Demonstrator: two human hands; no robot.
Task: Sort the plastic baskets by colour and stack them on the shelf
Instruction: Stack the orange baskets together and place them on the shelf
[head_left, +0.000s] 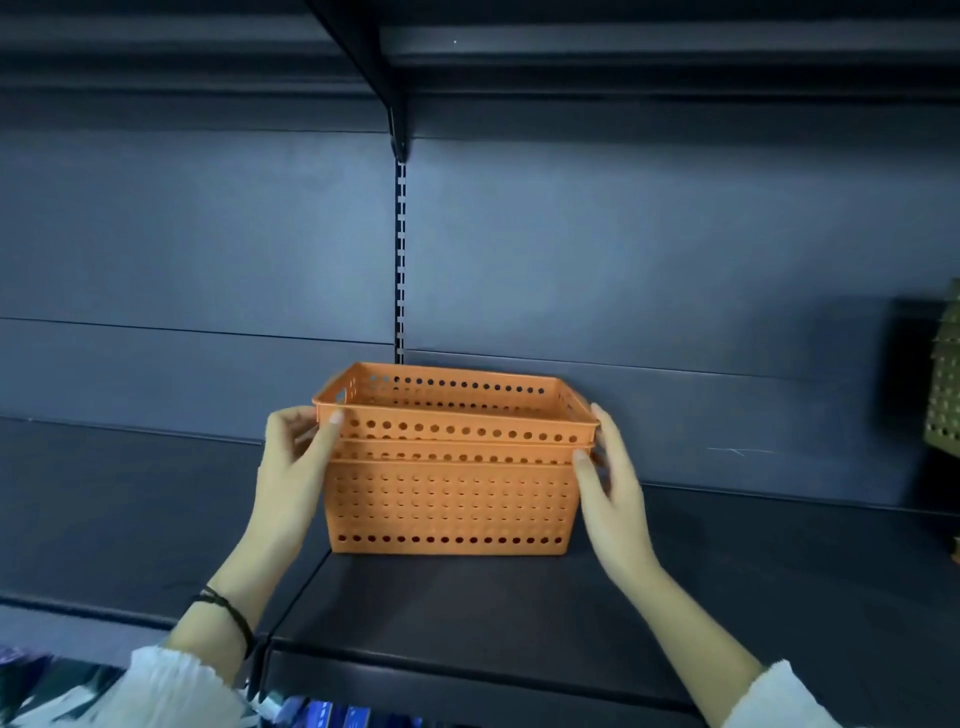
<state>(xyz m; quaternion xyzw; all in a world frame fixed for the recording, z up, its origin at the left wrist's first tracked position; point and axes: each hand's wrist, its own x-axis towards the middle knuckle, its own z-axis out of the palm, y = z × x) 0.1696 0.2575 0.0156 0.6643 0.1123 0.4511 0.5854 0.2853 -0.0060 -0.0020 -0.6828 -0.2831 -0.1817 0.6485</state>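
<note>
A stack of orange perforated plastic baskets (452, 499) stands on the dark shelf (519, 613), near its middle. The top basket (457, 428) is nested in the ones below, its rim sitting a little higher. My left hand (296, 462) grips the top basket's left rim, thumb on the front edge. My right hand (613, 488) lies against the right end of the stack, fingers spread and touching the rim; a firm grip is not visible.
An olive-green perforated basket (943, 384) shows at the far right edge of the shelf, blurred. A slotted upright (400, 260) runs up the back wall behind the stack. Another shelf (623, 47) hangs overhead. Blue packaged goods (332, 714) lie below the shelf's front edge.
</note>
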